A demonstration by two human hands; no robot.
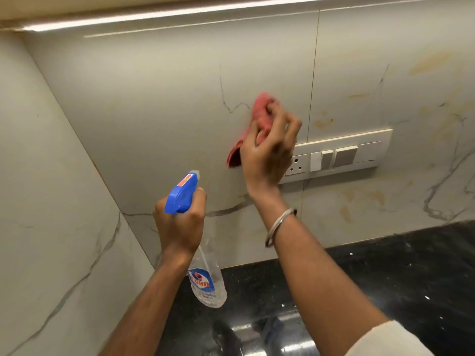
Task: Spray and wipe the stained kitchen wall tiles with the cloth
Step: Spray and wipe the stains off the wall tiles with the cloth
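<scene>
pink cloth (259,124) bunched in right hand (270,152), pressed against wall tiles (154,111).

Right wrist: one thin, plain, silver-coloured metal bangle (275,224), just behind the right hand (270,152). Far back from the grip, near elbow: pale cream sleeve (385,340) edge

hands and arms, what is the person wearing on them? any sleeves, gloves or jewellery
No gloves and no rings show. The right hand has a plain silver bangle on its wrist, and a pale cream sleeve covers that arm near the elbow. The left hand has nothing on its wrist, and no sleeve is in view on that arm.
</scene>
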